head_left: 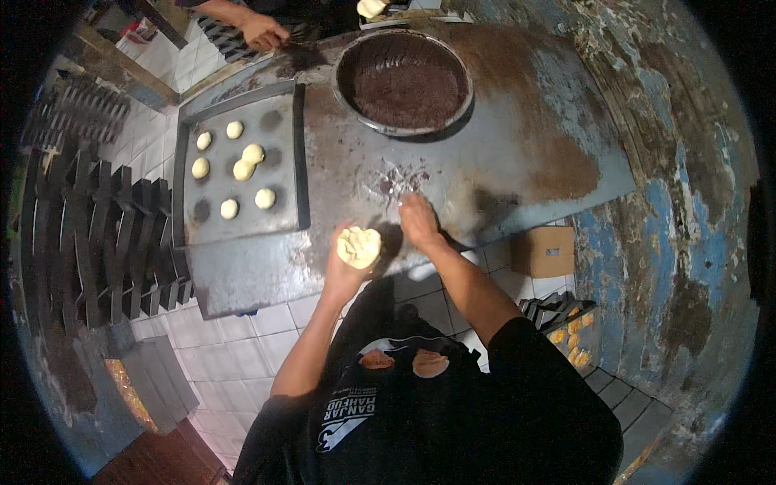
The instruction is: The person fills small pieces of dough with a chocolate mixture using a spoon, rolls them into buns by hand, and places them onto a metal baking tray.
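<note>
My left hand [342, 277] is closed around a lump of pale yellow dough [359, 247], held up in front of the table's near edge. The dough's top looks flattened and dented. To its right, my right hand [419, 220] reaches over the metal tabletop [501, 182], fingers drawn together and pointing down. Whatever they grip, if anything, is too small to make out. Just beyond the fingertips lies a whitish, shiny patch [394, 179] with dark crumbs. Farther off, a round metal basin [466, 103] holds a dark brown crumbly filling [404, 79].
At left, a dark square tray [301, 162] carries several dough balls [234, 129]. Across the table is another person's hand [264, 32]; more dough [371, 8] shows at the far edge. Stacked dark trays [105, 242] stand left. A cardboard box [543, 252] sits below, right.
</note>
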`<control>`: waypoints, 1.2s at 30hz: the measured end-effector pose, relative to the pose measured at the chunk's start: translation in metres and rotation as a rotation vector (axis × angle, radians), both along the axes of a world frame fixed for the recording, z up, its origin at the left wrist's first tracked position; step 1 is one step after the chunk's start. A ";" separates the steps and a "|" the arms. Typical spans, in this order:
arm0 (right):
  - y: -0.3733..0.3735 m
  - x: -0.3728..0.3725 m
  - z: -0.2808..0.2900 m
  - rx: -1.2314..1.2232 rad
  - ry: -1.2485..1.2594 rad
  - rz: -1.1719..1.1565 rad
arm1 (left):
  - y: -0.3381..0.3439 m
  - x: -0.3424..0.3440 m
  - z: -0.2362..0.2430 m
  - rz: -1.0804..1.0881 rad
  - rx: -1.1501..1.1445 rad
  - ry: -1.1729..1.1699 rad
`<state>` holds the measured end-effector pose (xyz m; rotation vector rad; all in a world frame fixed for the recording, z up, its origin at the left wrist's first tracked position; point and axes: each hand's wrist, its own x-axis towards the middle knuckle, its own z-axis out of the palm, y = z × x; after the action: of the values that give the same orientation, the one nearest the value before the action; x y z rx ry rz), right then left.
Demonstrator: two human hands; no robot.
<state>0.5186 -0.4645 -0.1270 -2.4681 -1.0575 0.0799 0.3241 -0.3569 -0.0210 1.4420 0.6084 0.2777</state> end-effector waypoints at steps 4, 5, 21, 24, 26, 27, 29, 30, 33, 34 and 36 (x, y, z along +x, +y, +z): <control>0.024 0.005 0.029 -0.097 0.356 0.103 | 0.056 0.037 0.018 0.097 0.020 0.031; 0.024 0.011 0.032 -0.099 0.469 0.112 | 0.071 0.042 0.017 0.074 0.019 0.029; 0.033 -0.048 0.001 -0.101 0.152 0.339 | 0.182 0.105 0.054 0.240 0.074 0.086; 0.034 -0.042 -0.014 -0.105 0.223 0.395 | 0.187 0.099 0.044 0.212 0.145 0.048; 0.034 -0.044 -0.032 -0.147 0.468 0.360 | 0.177 0.093 0.047 0.200 0.125 0.060; 0.025 -0.029 -0.027 -0.095 0.423 0.336 | 0.173 0.084 0.049 0.222 0.102 0.088; 0.021 0.006 0.032 -0.005 0.460 0.137 | 0.167 0.062 0.047 0.286 0.097 0.117; 0.008 0.027 0.034 0.043 0.402 0.085 | 0.162 0.058 0.045 0.272 0.111 0.121; 0.005 0.061 0.022 0.047 0.289 -0.024 | 0.156 0.066 0.046 0.235 0.110 0.089; 0.005 0.063 0.016 0.003 0.327 0.149 | 0.152 0.074 0.051 0.220 0.102 0.058; 0.007 0.048 0.020 -0.175 0.291 0.401 | 0.151 0.080 0.049 0.198 0.057 0.038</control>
<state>0.5670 -0.4576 -0.1070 -2.2587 -1.4409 0.6598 0.4039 -0.2061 0.0275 1.4464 0.7812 0.4265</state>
